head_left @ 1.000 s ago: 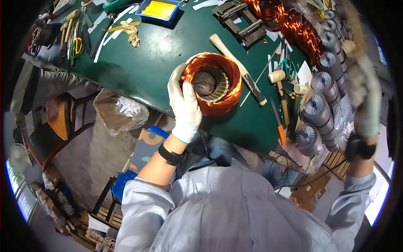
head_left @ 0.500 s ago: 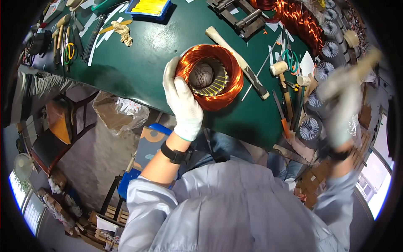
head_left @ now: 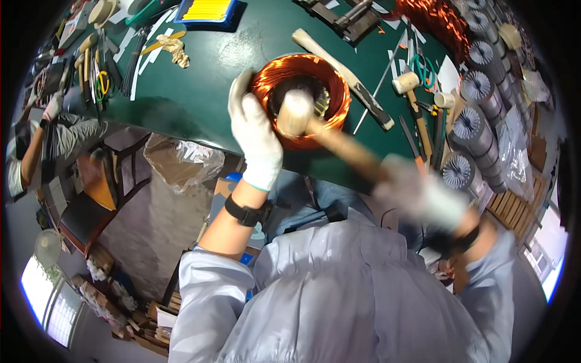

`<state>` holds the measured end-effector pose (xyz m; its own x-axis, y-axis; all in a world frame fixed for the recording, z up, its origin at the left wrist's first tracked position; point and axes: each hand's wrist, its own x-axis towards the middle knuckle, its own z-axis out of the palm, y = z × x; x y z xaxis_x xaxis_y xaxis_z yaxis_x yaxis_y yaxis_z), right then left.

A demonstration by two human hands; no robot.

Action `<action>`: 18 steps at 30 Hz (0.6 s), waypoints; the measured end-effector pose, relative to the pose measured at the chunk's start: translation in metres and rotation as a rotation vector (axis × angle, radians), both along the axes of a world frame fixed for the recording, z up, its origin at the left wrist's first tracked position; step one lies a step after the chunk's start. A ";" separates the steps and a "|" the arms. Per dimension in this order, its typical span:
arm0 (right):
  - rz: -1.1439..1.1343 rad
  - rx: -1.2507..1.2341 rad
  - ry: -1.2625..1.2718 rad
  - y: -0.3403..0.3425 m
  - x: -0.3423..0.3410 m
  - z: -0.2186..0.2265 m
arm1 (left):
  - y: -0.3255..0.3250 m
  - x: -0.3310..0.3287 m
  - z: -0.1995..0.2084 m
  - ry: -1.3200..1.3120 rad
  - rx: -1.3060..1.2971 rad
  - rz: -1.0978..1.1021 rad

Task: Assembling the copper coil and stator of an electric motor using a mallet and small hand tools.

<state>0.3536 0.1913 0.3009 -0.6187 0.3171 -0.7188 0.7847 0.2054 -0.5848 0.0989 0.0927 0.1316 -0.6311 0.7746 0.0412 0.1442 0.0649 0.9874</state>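
On the near part of the green table (head_left: 200,72) stands a stator (head_left: 336,74) with a thick ring of copper windings. My left hand (head_left: 259,136), in a white glove, cups its left side with the thumb at the rim. A wooden mallet (head_left: 295,115) is in my gloved right hand (head_left: 423,196), blurred by motion, its handle slanting in from the lower right. The mallet's head is over the stator's opening and hides much of the bore. Whether it touches the windings, I cannot tell.
Behind the stator lies a long pale bar (head_left: 321,51) with a dark end. More mallets (head_left: 405,83) and green scissors (head_left: 422,69) lie to the right, beside stacked metal cores (head_left: 469,124). A blue tray (head_left: 209,23) holds yellow strips. A co-worker's hand (head_left: 53,106) shows at far left.
My right hand has swung the mallet from the far right, down and leftward, to over the stator. My left hand stays at the stator's side. A co-worker's arm has come into view at left.
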 end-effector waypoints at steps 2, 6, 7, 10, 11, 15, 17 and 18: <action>-0.313 0.096 0.039 0.035 0.022 0.020 | -0.003 0.005 0.000 -0.082 -0.065 0.108; -1.025 0.668 0.544 0.062 0.057 0.020 | 0.002 0.010 -0.003 0.045 -0.119 0.123; -0.949 0.667 0.559 0.049 0.064 0.001 | 0.005 0.010 -0.003 0.039 -0.058 0.069; 0.003 0.221 0.057 -0.010 0.033 -0.031 | 0.007 0.005 -0.002 0.063 -0.026 -0.011; -0.001 0.095 -0.023 0.015 0.024 -0.008 | 0.007 0.005 -0.002 0.066 -0.040 -0.003; -0.871 0.487 0.232 0.085 0.052 0.051 | -0.001 0.016 -0.007 0.178 -0.157 0.069; -0.765 0.748 0.348 0.097 0.084 0.036 | 0.000 0.015 -0.011 0.147 -0.070 0.068; -0.567 0.780 0.373 0.091 0.101 0.016 | 0.000 0.013 -0.012 0.123 -0.035 0.005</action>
<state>0.4548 0.2822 0.3168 -0.3745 0.9270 0.0187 0.6806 0.2885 -0.6734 0.1124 0.0922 0.1197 -0.6269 0.7737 0.0918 0.2637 0.0999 0.9594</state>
